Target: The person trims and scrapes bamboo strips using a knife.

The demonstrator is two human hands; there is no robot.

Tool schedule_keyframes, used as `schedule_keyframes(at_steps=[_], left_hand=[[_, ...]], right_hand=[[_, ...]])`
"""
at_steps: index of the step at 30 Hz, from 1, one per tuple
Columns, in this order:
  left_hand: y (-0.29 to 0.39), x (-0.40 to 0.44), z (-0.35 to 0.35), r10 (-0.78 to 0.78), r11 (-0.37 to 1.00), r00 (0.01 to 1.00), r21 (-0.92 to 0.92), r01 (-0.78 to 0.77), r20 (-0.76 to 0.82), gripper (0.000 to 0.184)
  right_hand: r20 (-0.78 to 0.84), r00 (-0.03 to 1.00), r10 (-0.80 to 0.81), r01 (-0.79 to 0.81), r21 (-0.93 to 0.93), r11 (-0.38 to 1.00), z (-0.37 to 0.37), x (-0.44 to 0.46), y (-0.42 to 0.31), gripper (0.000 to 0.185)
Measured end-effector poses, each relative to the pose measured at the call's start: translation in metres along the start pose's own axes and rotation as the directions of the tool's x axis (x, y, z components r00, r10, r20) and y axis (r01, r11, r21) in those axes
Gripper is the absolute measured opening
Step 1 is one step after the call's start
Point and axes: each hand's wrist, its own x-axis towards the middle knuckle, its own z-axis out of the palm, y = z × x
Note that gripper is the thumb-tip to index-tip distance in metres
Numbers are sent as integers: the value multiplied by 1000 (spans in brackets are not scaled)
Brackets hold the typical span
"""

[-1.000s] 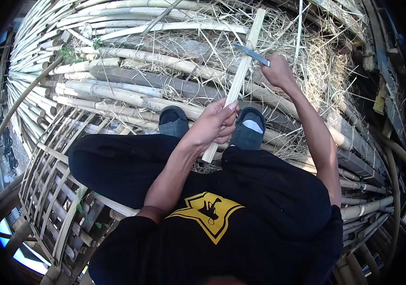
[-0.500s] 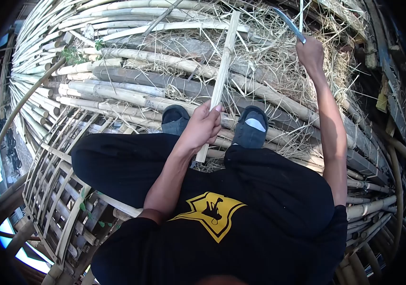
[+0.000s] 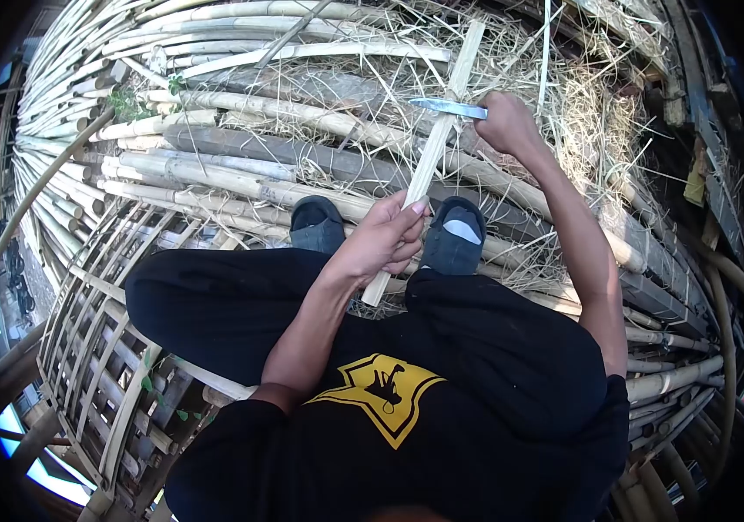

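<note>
My left hand point(image 3: 387, 237) is wrapped round the lower part of a split bamboo strip point(image 3: 434, 152), which slants up and to the right between my feet. My right hand point(image 3: 509, 124) grips a knife by its handle, hidden in the fist. The knife blade point(image 3: 448, 107) lies crosswise over the upper part of the strip, near a node. Whether the edge bites into the bamboo I cannot tell. Pale shavings point(image 3: 511, 65) are scattered around and beyond the strip's far end.
Bamboo poles point(image 3: 241, 178) run across the ground under my sandals point(image 3: 452, 239). More poles are stacked at the upper left. A woven bamboo lattice point(image 3: 111, 365) stands by my left knee. Dark wooden beams point(image 3: 703, 113) line the right side.
My right hand has brought the knife down and left, from clear of the strip to across it. The strip now leans further right, still in my left hand.
</note>
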Motion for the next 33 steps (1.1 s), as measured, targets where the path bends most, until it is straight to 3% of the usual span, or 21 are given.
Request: schedule_keyframes(at_steps=[2, 4, 5, 6, 7, 8, 10, 11, 14, 16, 19, 20, 22, 26, 30, 33], left_hand=[[-3, 6, 6, -2, 1000, 1000, 0, 2, -21, 17], [-6, 10, 12, 113, 978, 978, 192, -79, -174, 16], [-12, 7, 9, 113, 979, 978, 189, -79, -177, 16], [-23, 4, 3, 175, 933, 958, 350, -87, -229, 16], [-27, 2, -2, 247, 857, 932, 509, -81, -267, 15], [-19, 1, -4, 253, 851, 928, 518, -80, -273, 15], [-8, -8, -2, 64, 986, 973, 163, -28, -221, 15], [-5, -5, -5, 57, 995, 982, 96, -40, -181, 17], [0, -1, -2, 68, 998, 995, -13, -69, -73, 19], [1, -3, 0, 61, 998, 997, -24, -62, -45, 22], [0, -6, 2, 17, 999, 1000, 45, -17, 4, 23], [0, -7, 2, 14, 999, 1000, 50, -14, 3, 23], [0, -7, 4, -11, 995, 1000, 99, 13, -24, 24], [3, -5, 5, -39, 994, 999, 97, 43, -38, 24], [1, -4, 11, -7, 996, 999, 85, 11, -50, 25], [-1, 1, 11, -11, 998, 999, 55, 14, -48, 25]], right_hand=[[-105, 994, -37, 31, -61, 998, 4, 5, 6, 22], [-165, 985, -59, 38, -128, 991, 0, 17, 12, 24], [-259, 965, 51, -94, -156, 983, -5, 31, 23, 24], [-351, 923, 158, -229, -169, 959, -10, 35, 35, 24], [-448, 877, 176, -249, -110, 962, -25, 29, 48, 24], [-542, 818, 193, -256, -41, 966, -45, 26, 56, 26], [-534, 815, 226, -235, 52, 971, -71, 10, 56, 32], [-534, 821, 201, -179, 94, 979, -72, 4, 53, 38], [-181, 971, 154, -120, 186, 975, -50, -14, 30, 36], [15, 999, 44, -45, 84, 995, -27, -20, 7, 30], [119, 990, -75, 59, 133, 989, -13, -16, -5, 22], [117, 990, -73, 57, 137, 989, -12, -14, -2, 22], [62, 996, -66, 70, -66, 995, -14, -4, 3, 20], [72, 997, -38, 50, -169, 984, -27, 3, -1, 28], [73, 997, -2, 4, -32, 999, -31, 7, 1, 30], [61, 998, 8, -5, -57, 998, -23, 12, 7, 27]])
